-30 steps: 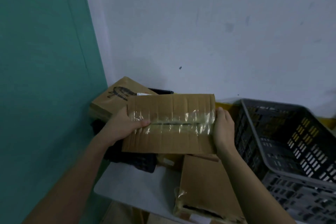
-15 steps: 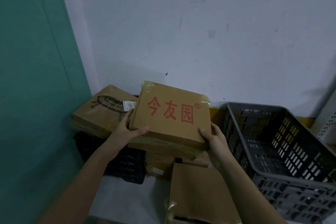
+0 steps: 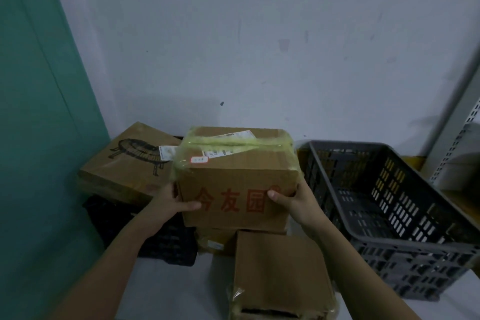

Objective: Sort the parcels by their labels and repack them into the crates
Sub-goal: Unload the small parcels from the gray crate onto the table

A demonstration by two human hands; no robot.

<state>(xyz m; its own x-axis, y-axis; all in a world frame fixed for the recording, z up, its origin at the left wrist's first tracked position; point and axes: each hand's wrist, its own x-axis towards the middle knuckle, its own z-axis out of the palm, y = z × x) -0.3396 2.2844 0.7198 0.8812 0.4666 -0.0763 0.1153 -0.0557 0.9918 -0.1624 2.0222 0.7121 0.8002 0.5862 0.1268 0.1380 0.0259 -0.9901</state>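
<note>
From the head camera, the left hand [image 3: 170, 202] and the right hand [image 3: 291, 196] grasp a brown cardboard parcel [image 3: 236, 179] between them, one on each side wall, with both thumbs curled onto the near face and the other fingers wrapped round the sides, out of sight. Between the two thumbs runs a row of red printed characters [image 3: 231, 200]; the right thumb tip touches the last of them. Above the fingers, the parcel's top face is sealed with yellowish clear tape [image 3: 233, 141] and bears a white shipping label [image 3: 239, 135], partly under the tape, and a small red-edged sticker [image 3: 199, 160] at its near left corner. The parcel sits upright, its top tipped slightly toward the camera. Left of the left hand's fingers, a flat brown box with a black drawing [image 3: 130, 163] and a white label lies on a black crate [image 3: 166, 241], which shows below the left wrist. Right of the right hand's fingers, well apart, stands a grey slatted crate [image 3: 389, 215]. Beneath the held parcel, more cardboard boxes [image 3: 215, 241] are partly hidden, and nearer than both hands another taped cardboard box [image 3: 278, 275] rests on the pale tabletop [image 3: 168, 293]. A pale wall [image 3: 259, 47] rises behind, with a teal panel [image 3: 39, 112] to the left.
</note>
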